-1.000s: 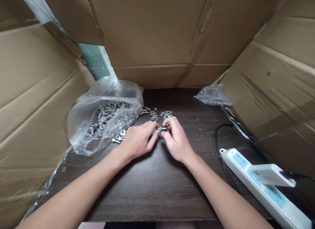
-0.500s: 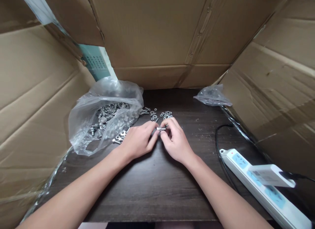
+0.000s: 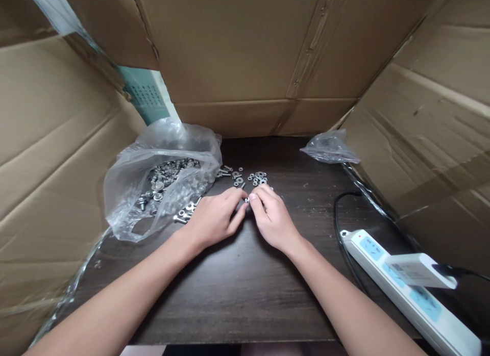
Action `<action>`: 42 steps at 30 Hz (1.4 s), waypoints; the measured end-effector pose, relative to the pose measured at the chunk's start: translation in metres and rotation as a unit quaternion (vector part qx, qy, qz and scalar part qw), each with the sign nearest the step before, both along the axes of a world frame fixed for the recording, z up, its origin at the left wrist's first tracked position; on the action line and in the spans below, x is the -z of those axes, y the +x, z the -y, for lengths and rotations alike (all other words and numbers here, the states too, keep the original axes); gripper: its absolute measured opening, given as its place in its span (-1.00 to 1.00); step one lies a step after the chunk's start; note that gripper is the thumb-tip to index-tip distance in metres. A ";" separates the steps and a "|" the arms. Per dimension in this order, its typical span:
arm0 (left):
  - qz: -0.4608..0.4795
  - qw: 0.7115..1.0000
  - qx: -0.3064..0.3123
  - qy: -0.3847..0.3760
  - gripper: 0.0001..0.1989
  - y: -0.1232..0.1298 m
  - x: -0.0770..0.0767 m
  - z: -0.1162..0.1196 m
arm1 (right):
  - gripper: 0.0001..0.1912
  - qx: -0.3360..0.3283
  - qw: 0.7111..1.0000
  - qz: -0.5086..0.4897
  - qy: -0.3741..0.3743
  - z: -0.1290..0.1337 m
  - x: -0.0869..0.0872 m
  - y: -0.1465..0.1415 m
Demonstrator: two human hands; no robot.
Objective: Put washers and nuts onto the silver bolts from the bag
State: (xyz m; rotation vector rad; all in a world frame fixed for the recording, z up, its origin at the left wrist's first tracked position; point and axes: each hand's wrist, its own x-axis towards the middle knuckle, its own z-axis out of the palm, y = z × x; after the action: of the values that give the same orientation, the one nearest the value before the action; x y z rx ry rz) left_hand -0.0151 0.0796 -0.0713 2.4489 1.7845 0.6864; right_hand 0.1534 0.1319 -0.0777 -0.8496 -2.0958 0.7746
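A small metal bolt (image 3: 247,200) is pinched between my two hands above the dark table, and only its left end shows. My left hand (image 3: 217,213) grips that end between thumb and forefinger. Closed around the shank from the other side is my right hand (image 3: 271,213), its fingers hiding most of the bolt and any nut on it. Just beyond the fingertips lie loose nuts and washers (image 3: 259,178). More bolts and washers (image 3: 187,212) rest beside my left hand, partly covered by it.
An open clear plastic bag (image 3: 126,193) full of bolts stands at the left. A smaller plastic bag (image 3: 329,148) lies at the back right. A white power strip (image 3: 406,289) with a plugged-in adapter and black cable runs along the right. Cardboard walls (image 3: 245,50) enclose the table.
My right thumb and fingers have closed over the bolt's shank, which showed before and is now covered. My left hand keeps its grip in nearly the same place.
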 end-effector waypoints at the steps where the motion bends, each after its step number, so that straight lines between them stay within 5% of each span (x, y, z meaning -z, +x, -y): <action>1: -0.001 1.000 0.004 0.003 -0.79 0.000 0.000 0.000 | -0.66 0.000 1.000 0.003 -0.005 0.000 0.000 0.000; 22: 0.013 1.000 0.015 0.023 -0.79 -0.001 0.000 0.002 | -0.59 0.001 0.999 0.016 -0.038 0.002 -0.003 -0.001; 29: 0.005 1.000 0.001 0.009 -0.77 -0.002 0.000 0.001 | -0.75 0.002 0.998 0.008 -0.068 0.004 -0.006 0.001; 36: 0.014 1.000 0.016 0.011 -0.78 -0.001 0.000 0.003 | -0.63 0.012 0.999 0.034 -0.028 0.002 -0.001 -0.001; 42: 0.015 1.000 0.013 0.006 -0.78 0.000 0.000 0.002 | -0.60 0.014 0.997 0.032 -0.064 0.003 -0.004 0.000</action>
State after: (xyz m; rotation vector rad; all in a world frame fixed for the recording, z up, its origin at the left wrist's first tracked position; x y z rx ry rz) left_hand -0.0155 0.0780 -0.0710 2.4509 1.7400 0.7287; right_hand 0.1531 0.1284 -0.0732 -0.9834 -2.1035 0.8841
